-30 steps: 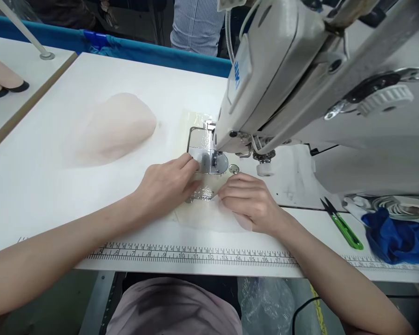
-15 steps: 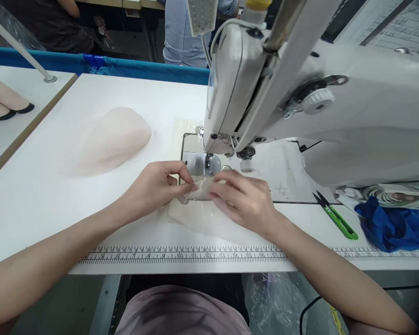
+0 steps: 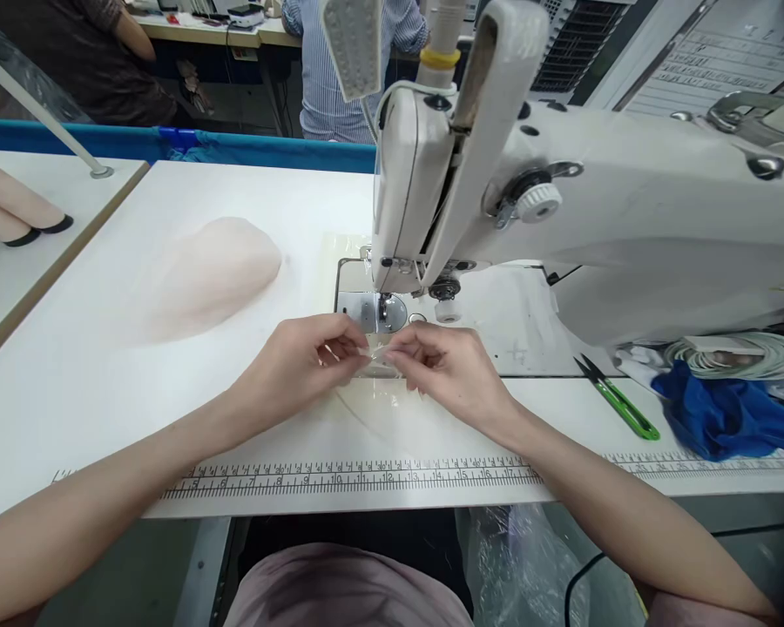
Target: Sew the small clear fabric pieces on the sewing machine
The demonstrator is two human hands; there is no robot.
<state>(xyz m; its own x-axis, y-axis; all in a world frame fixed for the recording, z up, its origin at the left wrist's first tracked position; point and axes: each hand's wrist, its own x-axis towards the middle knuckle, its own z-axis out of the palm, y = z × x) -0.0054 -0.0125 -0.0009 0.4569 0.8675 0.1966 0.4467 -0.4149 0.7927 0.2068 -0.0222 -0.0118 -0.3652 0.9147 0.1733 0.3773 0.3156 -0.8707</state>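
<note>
My left hand (image 3: pixel 310 359) and my right hand (image 3: pixel 449 370) meet in front of the sewing machine (image 3: pixel 411 183), fingertips almost touching. Each pinches one end of a small, thin, whitish translucent strip (image 3: pixel 377 352); its exact kind is too small to tell. Just behind the fingers is the metal needle plate (image 3: pixel 368 313), with the presser foot over it. A sheer pale pink fabric piece (image 3: pixel 226 266) lies on the white table to the left of the hands. The fingers partly hide the strip.
Green-handled thread snips (image 3: pixel 620 405), a blue cloth (image 3: pixel 725 414) and a coiled pale cord (image 3: pixel 745 355) lie on the right. A printed ruler (image 3: pixel 392 477) runs along the front edge. Two beige rolls (image 3: pixel 19 205) rest at far left. Two people are beyond the blue-edged table.
The right fingers have closed into a pinch, and the crumpled clear film between the hands now shows as a narrow strip. The camera view has shifted, revealing more of the machine.
</note>
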